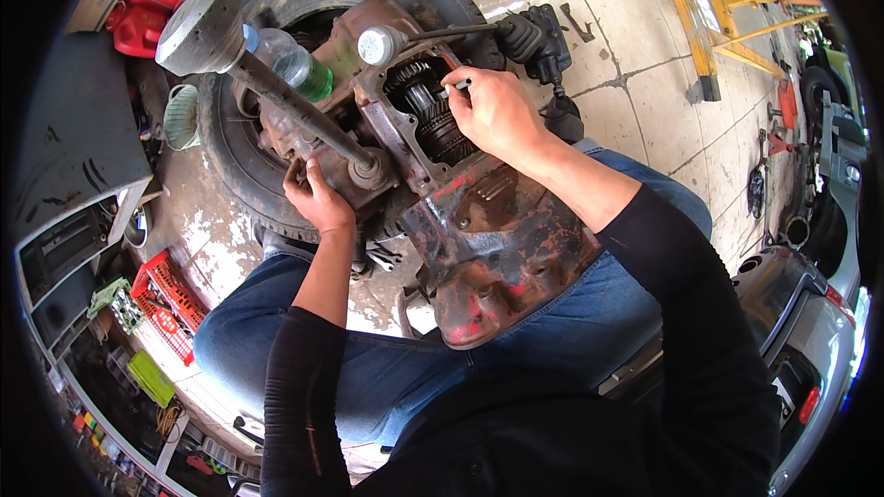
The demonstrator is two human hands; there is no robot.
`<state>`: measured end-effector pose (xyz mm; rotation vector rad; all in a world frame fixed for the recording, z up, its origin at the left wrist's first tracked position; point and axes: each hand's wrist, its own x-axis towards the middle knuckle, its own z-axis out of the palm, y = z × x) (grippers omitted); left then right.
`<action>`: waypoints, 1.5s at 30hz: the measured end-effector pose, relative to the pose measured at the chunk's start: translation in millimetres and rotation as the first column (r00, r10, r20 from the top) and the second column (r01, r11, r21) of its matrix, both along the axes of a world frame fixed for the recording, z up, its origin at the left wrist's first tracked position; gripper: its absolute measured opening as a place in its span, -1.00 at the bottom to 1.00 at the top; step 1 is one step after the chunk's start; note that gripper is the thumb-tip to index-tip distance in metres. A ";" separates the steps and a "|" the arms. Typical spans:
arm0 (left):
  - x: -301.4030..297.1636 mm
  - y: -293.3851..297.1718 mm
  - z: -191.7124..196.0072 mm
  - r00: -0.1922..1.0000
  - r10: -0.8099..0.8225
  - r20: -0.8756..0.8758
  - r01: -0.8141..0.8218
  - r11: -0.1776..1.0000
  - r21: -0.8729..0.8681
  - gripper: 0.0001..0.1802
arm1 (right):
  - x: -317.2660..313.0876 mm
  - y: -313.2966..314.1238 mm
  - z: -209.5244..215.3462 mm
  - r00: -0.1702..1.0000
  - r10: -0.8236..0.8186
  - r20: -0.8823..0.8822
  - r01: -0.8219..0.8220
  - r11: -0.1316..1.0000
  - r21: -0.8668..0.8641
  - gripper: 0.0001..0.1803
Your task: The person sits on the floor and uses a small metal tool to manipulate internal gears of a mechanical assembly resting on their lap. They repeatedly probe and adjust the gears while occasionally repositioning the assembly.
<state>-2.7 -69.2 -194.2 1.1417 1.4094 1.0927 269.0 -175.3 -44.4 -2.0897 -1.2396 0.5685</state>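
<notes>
A rusty gearbox (516, 235) with red paint traces rests between my legs, its upper opening baring toothed gears (428, 101). My right hand (497, 110) is closed around a short, pale rod (456, 88), held over the right edge of the opening. My left hand (320, 200) grips the housing's left side, beside the foot of an upright metal lever (299, 106); some of its fingers are hidden. Just past the opening, a shift lever with a pale knob (379, 44) reaches across to a dark shifter housing with a rubber boot (529, 37).
Under the gearbox lies a large tire (241, 161), with a plastic bottle of green liquid (304, 74) above it. Red containers (140, 18) and a ribbed cup (181, 117) stand left. A red crate (170, 299), a yellow frame (686, 14) and a silver car (815, 350) are around me.
</notes>
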 end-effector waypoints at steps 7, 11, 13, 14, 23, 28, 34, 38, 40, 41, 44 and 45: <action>0.4 -1.1 0.8 0.997 0.013 -0.082 -0.012 1.000 0.015 -0.44 | 9.4 5.2 22.7 0.999 -0.042 -0.035 0.039 0.995 -0.092 -0.82; -0.7 -0.1 0.1 0.997 0.009 -0.073 -0.007 1.000 0.016 -0.44 | -6.7 -0.6 3.3 0.994 0.092 0.058 -0.093 0.996 0.009 -0.87; -1.3 -0.1 -1.4 0.996 0.007 -0.083 -0.004 0.999 0.032 -0.44 | -10.9 -4.1 5.9 0.985 0.141 0.101 -0.142 0.990 0.010 -0.87; -1.2 -0.5 -1.5 0.997 0.011 -0.071 -0.009 1.000 0.027 -0.44 | -9.8 -4.8 7.6 0.986 0.144 0.086 -0.145 0.989 0.003 -0.87; -2.8 0.1 -6.2 0.992 0.021 -0.124 -0.019 1.000 0.020 -0.44 | -5.1 -0.2 13.1 0.983 0.164 -0.079 -0.175 0.971 -0.163 -0.85; -2.3 1.6 -7.7 0.992 0.030 -0.122 -0.024 0.999 0.044 -0.44 | 3.4 11.3 5.2 0.987 0.154 -0.050 -0.158 0.983 -0.091 -0.84; -3.3 3.0 -11.9 0.996 0.029 -0.085 -0.026 0.999 0.037 -0.45 | 5.4 11.5 -8.1 0.982 0.179 -0.051 -0.175 0.981 0.086 -0.86; -0.2 0.4 -5.5 0.999 0.026 -0.024 -0.025 0.999 0.030 -0.45 | 8.6 12.9 -8.7 0.989 0.141 -0.050 -0.142 0.990 -0.018 -0.87; 1.0 0.2 -4.2 1.000 0.019 -0.010 -0.019 0.999 0.036 -0.45 | 11.4 14.2 -10.8 0.992 0.121 0.018 -0.123 0.988 0.089 -0.87; -1.0 1.1 -5.9 0.999 0.020 -0.042 -0.018 0.999 0.041 -0.45 | 9.7 14.1 -12.8 0.993 0.102 -0.060 -0.096 0.991 0.096 -0.87; -0.4 2.9 -5.9 0.996 0.020 -0.084 -0.017 0.999 0.044 -0.46 | 5.7 14.3 -21.3 0.981 0.059 -0.186 -0.042 0.995 0.094 -0.87; -1.1 2.0 -4.3 0.998 0.021 -0.065 -0.019 0.999 0.037 -0.46 | 6.3 14.3 -23.1 0.986 0.056 -0.159 -0.043 0.995 0.085 -0.87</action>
